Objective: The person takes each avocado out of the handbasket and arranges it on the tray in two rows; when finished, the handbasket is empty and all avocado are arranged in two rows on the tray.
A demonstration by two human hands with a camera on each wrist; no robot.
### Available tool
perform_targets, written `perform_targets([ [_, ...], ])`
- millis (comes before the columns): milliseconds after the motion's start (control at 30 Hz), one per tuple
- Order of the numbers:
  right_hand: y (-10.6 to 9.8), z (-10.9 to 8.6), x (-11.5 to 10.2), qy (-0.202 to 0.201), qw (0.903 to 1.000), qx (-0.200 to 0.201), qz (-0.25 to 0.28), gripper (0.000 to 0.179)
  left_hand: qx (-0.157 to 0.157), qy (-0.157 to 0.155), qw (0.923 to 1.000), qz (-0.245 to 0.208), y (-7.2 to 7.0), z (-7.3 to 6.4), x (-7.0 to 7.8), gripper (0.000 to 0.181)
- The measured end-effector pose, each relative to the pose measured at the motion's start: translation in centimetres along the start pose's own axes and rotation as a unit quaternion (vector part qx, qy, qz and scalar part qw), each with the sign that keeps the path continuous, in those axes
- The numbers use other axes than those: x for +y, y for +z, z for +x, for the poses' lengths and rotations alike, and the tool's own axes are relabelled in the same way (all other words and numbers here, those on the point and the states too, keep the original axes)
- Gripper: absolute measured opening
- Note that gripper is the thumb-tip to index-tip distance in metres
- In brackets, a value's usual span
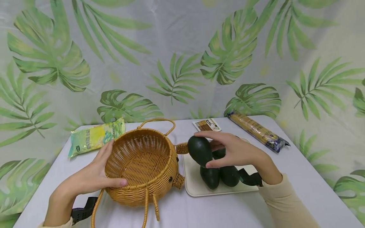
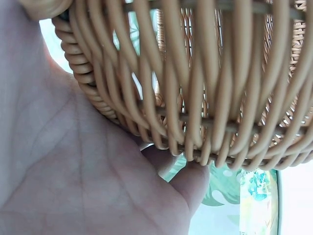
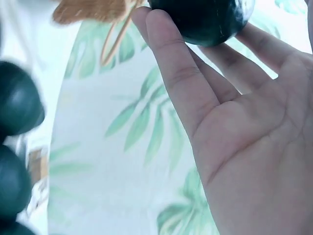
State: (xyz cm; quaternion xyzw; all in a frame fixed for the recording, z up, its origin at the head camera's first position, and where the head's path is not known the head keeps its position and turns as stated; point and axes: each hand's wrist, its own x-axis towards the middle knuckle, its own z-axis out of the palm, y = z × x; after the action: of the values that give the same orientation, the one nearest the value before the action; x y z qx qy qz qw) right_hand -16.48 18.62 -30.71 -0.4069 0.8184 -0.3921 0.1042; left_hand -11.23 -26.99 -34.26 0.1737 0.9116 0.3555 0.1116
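My right hand (image 1: 233,148) grips a dark green avocado (image 1: 199,150) between thumb and fingers, above the cream tray's left part. In the right wrist view, the same avocado (image 3: 203,19) sits at the fingertips. Under it, more avocados (image 1: 229,175) lie on the tray (image 1: 196,191). A brown wicker basket (image 1: 137,193), shaped like an animal with a snout, stands left of the tray, its inside bare. My left hand (image 1: 91,172) holds the basket's left side, thumb at the near rim. In the left wrist view, its fingers (image 2: 193,183) press against the wicker wall (image 2: 195,83).
Behind the basket on the left lies a yellow-green packet (image 1: 97,137). A small white and brown pack (image 1: 207,124) lies behind the tray. At the back right is a long clear packet of yellowish sticks (image 1: 256,129). A leaf-print cloth (image 1: 182,72) hangs behind the table.
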Motion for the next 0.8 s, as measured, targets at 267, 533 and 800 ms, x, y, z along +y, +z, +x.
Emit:
perform_targets([
  [267, -0.6, -4.9, 2.6, 0.041, 0.9975, 0.053, -0.023, 0.081, -0.004, -0.002, 1.0, 0.001, 0.0, -0.1, 0.0, 0.135],
  [533, -1.0, -8.5, 4.1, 0.073, 0.9919, 0.09, -0.051, 0.083, -0.005, -0.004, 1.0, 0.001, -0.2, 0.0, -0.1, 0.135],
  [800, -0.9, -11.5, 5.8, 0.14, 0.9813, 0.118, -0.058, 0.084, -0.006, -0.008, 1.0, -0.003, -0.1, 0.0, -0.1, 0.135],
])
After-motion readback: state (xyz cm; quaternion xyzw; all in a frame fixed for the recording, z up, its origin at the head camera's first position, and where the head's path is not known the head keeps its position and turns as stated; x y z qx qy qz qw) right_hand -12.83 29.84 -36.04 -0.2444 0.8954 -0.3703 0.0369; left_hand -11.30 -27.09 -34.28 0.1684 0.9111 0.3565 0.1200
